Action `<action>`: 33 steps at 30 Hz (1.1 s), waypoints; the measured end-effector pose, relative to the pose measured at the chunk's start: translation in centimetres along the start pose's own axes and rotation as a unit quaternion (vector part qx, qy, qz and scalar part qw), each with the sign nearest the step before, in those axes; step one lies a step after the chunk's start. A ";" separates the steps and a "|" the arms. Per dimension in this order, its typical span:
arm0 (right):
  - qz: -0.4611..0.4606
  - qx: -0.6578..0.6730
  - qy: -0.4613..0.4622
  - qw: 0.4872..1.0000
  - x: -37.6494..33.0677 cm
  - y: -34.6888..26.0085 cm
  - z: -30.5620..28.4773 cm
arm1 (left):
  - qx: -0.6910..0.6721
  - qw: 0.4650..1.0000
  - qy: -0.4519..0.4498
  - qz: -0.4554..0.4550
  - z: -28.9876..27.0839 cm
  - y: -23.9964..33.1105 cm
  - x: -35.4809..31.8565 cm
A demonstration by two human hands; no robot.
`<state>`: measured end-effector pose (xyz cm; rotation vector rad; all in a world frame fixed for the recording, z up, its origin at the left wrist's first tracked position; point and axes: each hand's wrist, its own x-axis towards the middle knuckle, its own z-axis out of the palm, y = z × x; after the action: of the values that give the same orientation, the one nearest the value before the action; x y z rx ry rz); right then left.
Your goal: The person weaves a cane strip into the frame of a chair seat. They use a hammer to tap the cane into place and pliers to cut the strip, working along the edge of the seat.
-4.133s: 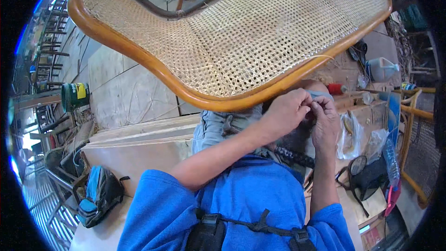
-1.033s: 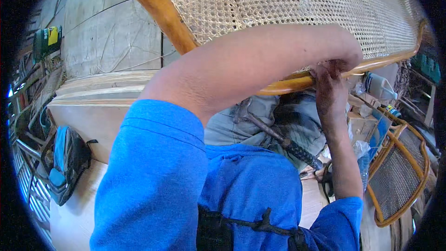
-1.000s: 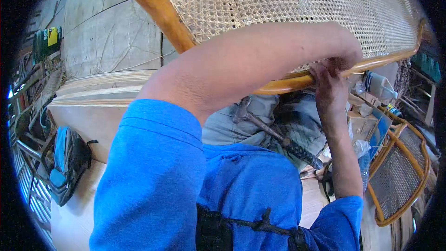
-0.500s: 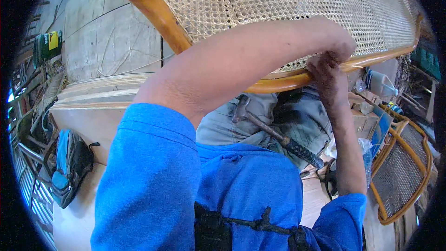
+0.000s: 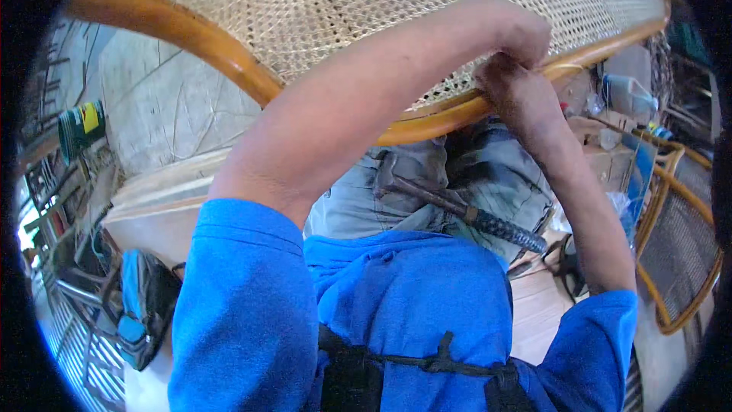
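Observation:
A woven cane panel (image 5: 358, 15) in a curved, varnished wooden frame (image 5: 435, 123) slopes across the upper view, its near edge above my lap. My left arm reaches over the panel, and my left hand (image 5: 528, 34) bends down at the near rim, fingers hidden. Just below it, my right hand (image 5: 507, 82) is closed against the rim; the two hands touch or overlap. What its fingers hold is too dark to make out. A pale cane strip (image 5: 566, 67) shows along the rim to the right. On my lap lies a hammer (image 5: 435, 197) with a black textured grip.
Stacked boards (image 5: 164, 191) stand left of my lap, with a blue and black backpack (image 5: 141, 309) below. Far left hangs a green and yellow package (image 5: 81, 130). A second cane-and-rattan frame (image 5: 679, 244) leans at right, near a clear plastic container (image 5: 629, 95).
The view has shifted, so the panel and both hands sit further left and slightly higher. My right forearm slants more. Both hands stay together at the rim.

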<state>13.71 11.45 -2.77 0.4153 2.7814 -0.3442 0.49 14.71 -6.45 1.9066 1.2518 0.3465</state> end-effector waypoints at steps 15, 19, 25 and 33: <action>0.062 0.368 0.049 0.927 -12.3 -7.8 3.6 | 0.097 0.991 0.081 -0.046 -1.0 0.5 -2.9; 0.017 0.254 0.262 0.931 -9.4 -4.3 1.4 | 0.096 0.945 0.296 -0.104 -0.2 2.6 -12.1; 0.003 0.112 0.266 0.958 -2.3 -1.4 -0.6 | 0.096 0.863 0.451 -0.205 4.0 5.0 -21.8; -0.006 0.054 0.145 0.988 -0.9 -0.8 -0.6 | 0.107 0.842 0.493 -0.189 5.3 4.4 -22.5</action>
<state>14.14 10.69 -1.76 0.5118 3.0582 -0.4720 -4.06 -7.97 -2.14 1.5862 2.3733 1.0964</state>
